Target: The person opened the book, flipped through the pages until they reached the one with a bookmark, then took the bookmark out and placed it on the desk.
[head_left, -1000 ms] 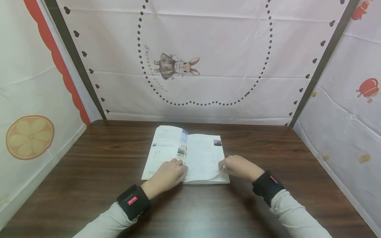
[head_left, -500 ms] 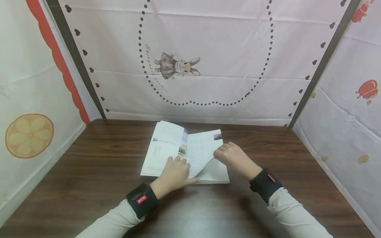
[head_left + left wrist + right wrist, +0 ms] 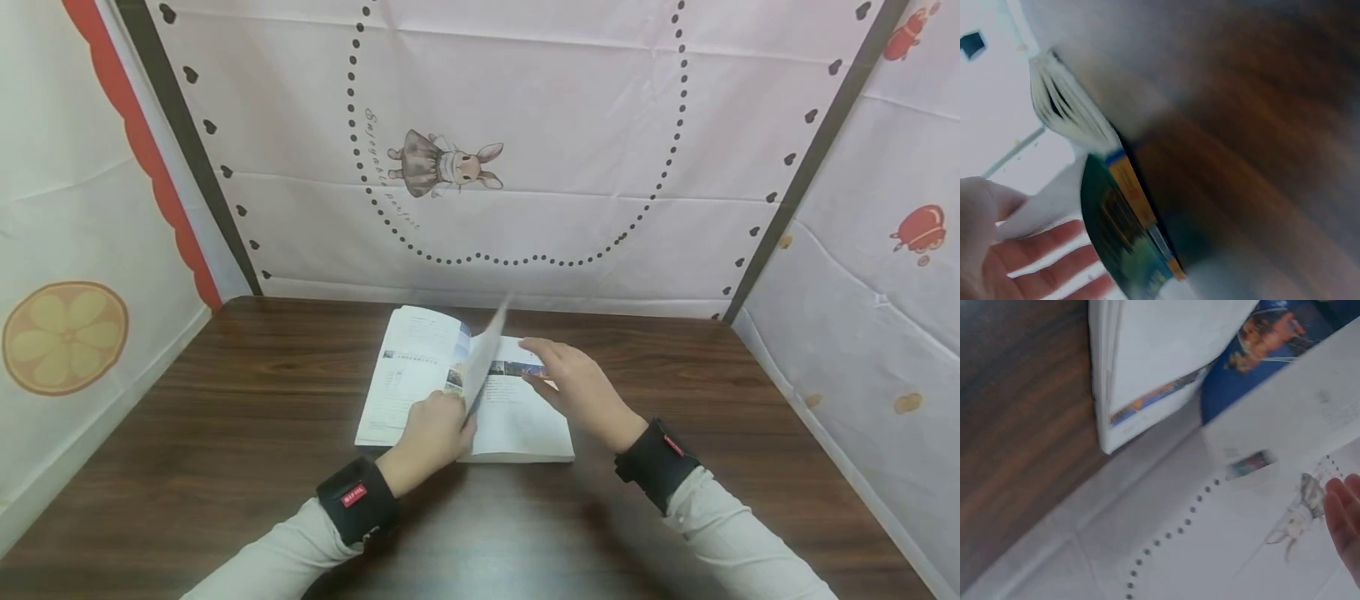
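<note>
1. Far L: cloth wall w/ citrus-slice print, beside brown table.
2. Ctr-L: open book lies on table; L hand at its near edge by the middle, raised page between thumb & fingers.
3. Ctr: that page stands approx. upright, blurred. Step, prob.: mid page-turn. Next move calls for laying it L & flat; L hand prob. in the way.
4. Ctr-R: R hand, fingers loosely spread, holds nothing; over book's R side, apart from raised page.
5. Far R: red-print cloth wall.
</note>
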Demonstrator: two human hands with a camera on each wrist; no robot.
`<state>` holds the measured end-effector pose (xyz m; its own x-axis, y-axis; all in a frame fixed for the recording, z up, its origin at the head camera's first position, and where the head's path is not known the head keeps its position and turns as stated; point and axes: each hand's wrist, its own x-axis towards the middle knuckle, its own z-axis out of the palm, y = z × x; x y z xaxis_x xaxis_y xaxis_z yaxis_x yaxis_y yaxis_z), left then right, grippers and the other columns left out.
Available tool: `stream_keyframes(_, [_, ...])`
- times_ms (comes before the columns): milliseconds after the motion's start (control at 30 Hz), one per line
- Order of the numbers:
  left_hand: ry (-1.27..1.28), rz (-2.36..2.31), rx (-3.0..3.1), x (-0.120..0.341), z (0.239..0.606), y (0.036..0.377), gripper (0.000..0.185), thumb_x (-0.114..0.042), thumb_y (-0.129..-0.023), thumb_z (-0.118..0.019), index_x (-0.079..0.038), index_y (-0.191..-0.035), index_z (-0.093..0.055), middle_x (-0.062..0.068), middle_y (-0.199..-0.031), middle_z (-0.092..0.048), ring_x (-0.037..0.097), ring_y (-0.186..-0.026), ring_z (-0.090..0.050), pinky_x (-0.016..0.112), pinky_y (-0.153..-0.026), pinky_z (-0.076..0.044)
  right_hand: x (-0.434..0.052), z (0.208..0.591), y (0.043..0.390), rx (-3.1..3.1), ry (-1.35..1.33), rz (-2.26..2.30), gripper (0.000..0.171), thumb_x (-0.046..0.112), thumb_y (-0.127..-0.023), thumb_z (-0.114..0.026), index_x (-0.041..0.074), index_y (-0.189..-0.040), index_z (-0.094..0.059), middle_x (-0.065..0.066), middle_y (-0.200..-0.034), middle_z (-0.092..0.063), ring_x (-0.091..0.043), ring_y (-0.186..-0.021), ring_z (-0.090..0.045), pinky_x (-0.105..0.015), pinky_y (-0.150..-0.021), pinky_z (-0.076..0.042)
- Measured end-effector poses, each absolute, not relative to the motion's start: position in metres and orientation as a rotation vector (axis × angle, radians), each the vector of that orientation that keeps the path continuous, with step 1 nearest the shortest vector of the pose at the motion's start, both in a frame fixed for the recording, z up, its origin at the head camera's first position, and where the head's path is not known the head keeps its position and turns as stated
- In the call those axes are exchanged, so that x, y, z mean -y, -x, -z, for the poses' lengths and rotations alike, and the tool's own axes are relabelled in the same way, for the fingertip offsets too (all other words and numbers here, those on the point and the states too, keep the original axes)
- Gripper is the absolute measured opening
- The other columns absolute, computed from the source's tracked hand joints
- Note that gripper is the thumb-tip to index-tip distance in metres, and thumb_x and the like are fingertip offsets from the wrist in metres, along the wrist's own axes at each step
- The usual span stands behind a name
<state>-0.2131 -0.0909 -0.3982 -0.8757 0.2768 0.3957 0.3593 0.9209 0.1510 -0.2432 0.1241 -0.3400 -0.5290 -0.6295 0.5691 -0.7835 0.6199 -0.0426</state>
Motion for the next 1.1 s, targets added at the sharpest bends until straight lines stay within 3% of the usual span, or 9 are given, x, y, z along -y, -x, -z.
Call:
stream_keyframes(133, [0.307,0.621,2.668,0.107,0.393,0.218,0.033,-0.023,-0.087,-0.06,0.001,-0.065,-0.057,0.006,-0.052,-0.052,0.013,-0.044,-0.045,0.022,-0.039,-0.034,-0.13,0.346,0.244,2.666,-1.073,-0.423,0.045,0.019,-0.088,-0.066,0.002,-0.128,-0.052,-0.014,-0.121,-0.064,-0.026,-0.109,-0.063,-0.039,-0.09,-0.052])
stream_keyframes(233, [0.169,0.966,2.577,0.123,0.388,0.223,0.028,-0.017,-0.088,-0.058,0.009,-0.1,-0.061,0.016,-0.057,-0.056,0.017,-0.044,-0.046,0.026,-0.04,-0.037,-0.135,0.355,0.246,2.911,-1.081,-0.372,0.047,0.024,-0.09,-0.064,0.0,-0.129,-0.052,-0.016,-0.126,-0.061,-0.028,-0.115,-0.059,-0.042,-0.095,-0.049])
stream_keyframes(367, [0.039,1.344,2.398,0.141,0.385,0.226,0.065,-0.005,-0.085,-0.057,-0.008,-0.144,-0.029,0.026,-0.084,-0.065,0.027,-0.06,-0.06,0.028,-0.05,-0.046,-0.143,0.368,0.249,3.098,-1.099,-0.38,0.06,0.031,-0.087,-0.066,-0.002,-0.133,-0.048,-0.019,-0.135,-0.053,-0.033,-0.125,-0.052,-0.046,-0.102,-0.042])
stream_keyframes(533, [0.192,0.982,2.489,0.155,0.389,0.217,0.072,-0.001,-0.084,-0.062,-0.012,-0.146,-0.026,0.024,-0.094,-0.063,0.032,-0.074,-0.061,0.036,-0.056,-0.048,-0.149,0.379,0.25,3.221,-1.072,-0.382,0.08,0.037,-0.08,-0.073,-0.004,-0.14,-0.039,-0.021,-0.143,-0.044,-0.034,-0.13,-0.046,-0.047,-0.106,-0.038])
stream_keyframes(600, [0.272,0.673,2.537,0.157,0.393,0.215,0.073,-0.002,-0.081,-0.066,-0.015,-0.144,-0.033,0.025,-0.103,-0.06,0.039,-0.091,-0.059,0.045,-0.067,-0.05,-0.15,0.381,0.249,3.239,-1.062,-0.376,0.083,0.037,-0.078,-0.075,-0.005,-0.14,-0.038,-0.022,-0.142,-0.045,-0.034,-0.129,-0.047,-0.047,-0.106,-0.039])
stream_keyframes(700, [0.417,0.308,2.58,0.158,0.399,0.213,0.071,-0.003,-0.077,-0.071,-0.023,-0.14,-0.045,0.026,-0.132,-0.046,0.049,-0.127,-0.037,0.064,-0.093,-0.039,-0.151,0.383,0.248,3.239,-1.059,-0.366,0.083,0.035,-0.076,-0.077,-0.005,-0.138,-0.04,-0.022,-0.139,-0.048,-0.034,-0.127,-0.049,-0.048,-0.104,-0.04])
stream_keyframes(767, [0.595,0.15,2.599,0.156,0.401,0.213,0.07,0.0,-0.075,-0.071,-0.028,-0.136,-0.051,0.023,-0.146,-0.035,0.052,-0.136,-0.021,0.07,-0.102,-0.026,-0.151,0.384,0.247,3.225,-1.077,-0.35,0.082,0.035,-0.076,-0.078,-0.006,-0.137,-0.042,-0.023,-0.139,-0.048,-0.035,-0.127,-0.049,-0.048,-0.104,-0.04])
stream_keyframes(933, [1.166,-0.017,2.687,0.142,0.396,0.207,0.06,0.007,-0.078,-0.061,-0.029,-0.126,-0.061,0.012,-0.147,-0.041,0.04,-0.138,-0.03,0.065,-0.105,-0.029,-0.152,0.386,0.248,3.205,-1.114,-0.352,0.079,0.035,-0.077,-0.077,-0.003,-0.138,-0.043,-0.021,-0.14,-0.048,-0.033,-0.13,-0.047,-0.046,-0.105,-0.04])
stream_keyframes(1100, [1.088,0.013,2.857,0.134,0.394,0.199,0.04,-0.003,-0.086,-0.061,-0.021,-0.122,-0.064,0.011,-0.138,-0.053,0.034,-0.131,-0.045,0.065,-0.096,-0.039,-0.155,0.386,0.25,3.226,-1.148,-0.455,0.071,0.035,-0.08,-0.073,0.004,-0.138,-0.046,-0.015,-0.144,-0.044,-0.032,-0.134,-0.042,-0.047,-0.108,-0.037])
